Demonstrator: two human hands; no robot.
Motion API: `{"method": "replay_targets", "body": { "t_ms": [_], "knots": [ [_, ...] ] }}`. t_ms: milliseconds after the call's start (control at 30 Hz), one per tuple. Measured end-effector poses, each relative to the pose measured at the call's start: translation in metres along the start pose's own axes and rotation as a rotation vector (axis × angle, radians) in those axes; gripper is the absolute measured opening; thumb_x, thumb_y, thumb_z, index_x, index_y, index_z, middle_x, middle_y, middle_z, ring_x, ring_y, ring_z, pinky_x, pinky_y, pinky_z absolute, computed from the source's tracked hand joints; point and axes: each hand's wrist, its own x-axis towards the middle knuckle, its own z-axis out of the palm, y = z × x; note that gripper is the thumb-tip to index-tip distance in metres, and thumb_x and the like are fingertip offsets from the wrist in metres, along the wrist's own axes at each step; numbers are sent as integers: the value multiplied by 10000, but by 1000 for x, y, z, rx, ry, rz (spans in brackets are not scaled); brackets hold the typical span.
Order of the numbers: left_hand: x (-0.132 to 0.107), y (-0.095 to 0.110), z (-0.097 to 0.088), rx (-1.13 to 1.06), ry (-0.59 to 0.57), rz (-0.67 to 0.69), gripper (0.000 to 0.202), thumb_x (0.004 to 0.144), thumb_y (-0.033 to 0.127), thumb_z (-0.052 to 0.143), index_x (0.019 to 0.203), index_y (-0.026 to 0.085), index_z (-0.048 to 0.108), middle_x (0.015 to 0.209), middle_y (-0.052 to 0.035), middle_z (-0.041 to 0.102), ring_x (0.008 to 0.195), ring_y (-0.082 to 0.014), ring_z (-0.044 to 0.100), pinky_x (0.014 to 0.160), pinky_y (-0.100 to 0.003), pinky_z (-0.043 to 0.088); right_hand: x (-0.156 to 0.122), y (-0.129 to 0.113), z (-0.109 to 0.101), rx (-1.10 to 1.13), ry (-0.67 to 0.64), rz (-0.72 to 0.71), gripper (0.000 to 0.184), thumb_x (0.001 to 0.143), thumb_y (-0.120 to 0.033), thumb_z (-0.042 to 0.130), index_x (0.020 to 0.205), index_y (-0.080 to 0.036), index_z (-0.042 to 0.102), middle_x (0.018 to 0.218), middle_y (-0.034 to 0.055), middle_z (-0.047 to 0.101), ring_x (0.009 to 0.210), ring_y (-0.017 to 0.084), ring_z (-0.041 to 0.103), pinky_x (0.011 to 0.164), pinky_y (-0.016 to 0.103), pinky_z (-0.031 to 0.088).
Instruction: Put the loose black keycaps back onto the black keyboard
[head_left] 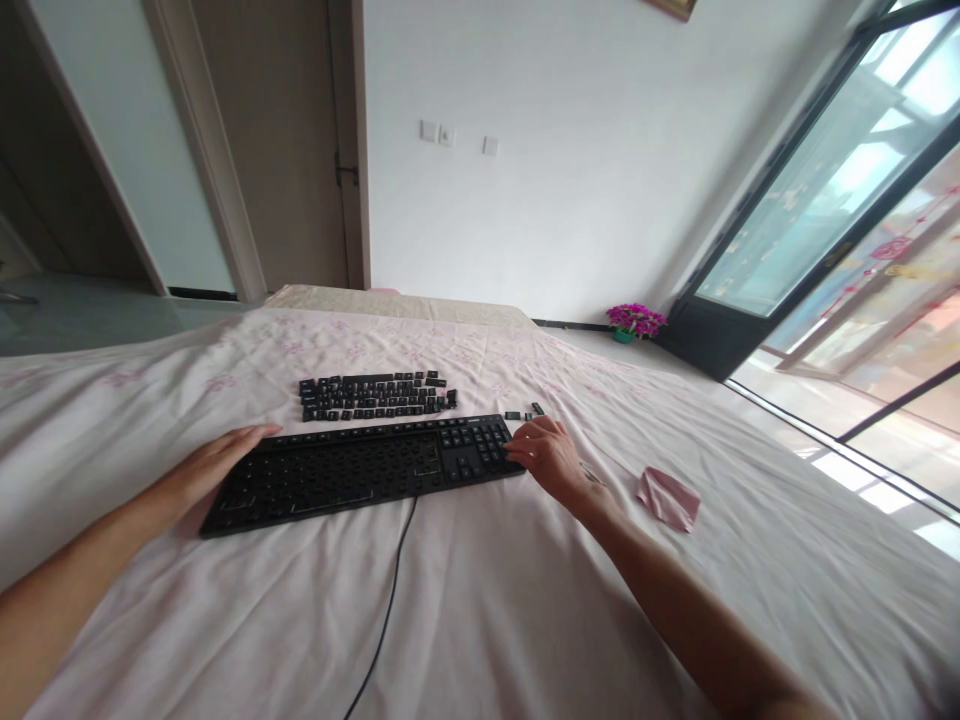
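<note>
A black keyboard [330, 468] lies on the bedsheet, its cord facing me. Most of its main section has lost its keycaps, while the number pad at the right end still carries them. Along the keyboard's far left corner rests my left hand [232, 450], fingers stretched out and together. My right hand [551, 455] is at the right edge of the number pad, its fingers bent and closed at the outer keys; what lies between the fingertips is hidden. Loose black keycaps [375, 397] sit in rows beyond the keyboard. A few more keycaps [513, 415] lie near my right hand.
A pink cloth [669, 499] lies on the sheet to the right of my right forearm. The black cord [391, 600] runs toward me. Past the bed stand a wall, a door [277, 150], a pot of purple flowers [634, 320] and a dark-framed glass door [795, 230].
</note>
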Motion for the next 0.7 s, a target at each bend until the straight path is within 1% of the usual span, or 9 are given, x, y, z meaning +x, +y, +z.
{"method": "replay_targets", "body": {
  "t_ms": [33, 67, 133, 233, 400, 533, 700],
  "knots": [
    [1, -2, -1, -67, -60, -5, 699, 880, 641, 296, 1273, 145, 591, 1378, -83, 565, 1306, -241, 479, 1126, -399, 312, 0, 0, 1, -9, -1, -5, 92, 809, -353, 719, 884, -332, 770, 924, -13, 720, 939, 210, 548, 809, 354, 371],
    [1, -4, -2, -106, -70, 4, 686, 877, 637, 319, 1283, 151, 582, 1394, -79, 550, 1323, -241, 457, 1141, -403, 284, 0, 0, 2, -16, 0, -10, 93, 808, -348, 722, 886, -333, 770, 924, -13, 718, 946, 209, 547, 809, 352, 369],
    [0, -8, -1, -90, -28, 7, 668, 871, 631, 347, 1304, 170, 563, 1402, -72, 541, 1335, -245, 440, 1152, -401, 261, 0, 1, 4, -23, 0, -16, 97, 807, -338, 724, 893, -332, 770, 924, -12, 716, 953, 205, 546, 812, 349, 366],
    [-2, -12, 5, -5, 16, 7, 643, 879, 617, 350, 1322, 193, 543, 1411, -70, 528, 1336, -255, 432, 1154, -406, 256, 1, 0, 4, -28, -18, -28, 96, 818, -340, 712, 894, -323, 769, 921, -4, 712, 943, 206, 545, 818, 349, 361],
    [-2, -16, 8, 25, 5, 29, 626, 903, 591, 308, 1321, 184, 537, 1402, -79, 531, 1328, -261, 434, 1152, -409, 257, 6, -4, -2, -67, -79, -87, 130, 869, -346, 644, 883, -306, 767, 928, 18, 705, 966, 222, 527, 862, 362, 348],
    [-1, -19, 8, 59, 8, 32, 628, 889, 600, 336, 1315, 186, 541, 1389, -84, 540, 1307, -268, 457, 1137, -403, 286, 8, -6, -5, -87, -99, -145, 149, 886, -323, 619, 895, -296, 766, 942, 25, 703, 1004, 227, 519, 893, 365, 332],
    [0, -17, 8, 96, 11, 25, 590, 883, 583, 360, 1290, 202, 551, 1374, -64, 553, 1293, -253, 471, 1124, -381, 303, 6, -6, -8, -74, -100, -148, 133, 876, -312, 636, 913, -297, 763, 946, 20, 703, 1001, 216, 531, 897, 351, 332]
  ]
}}
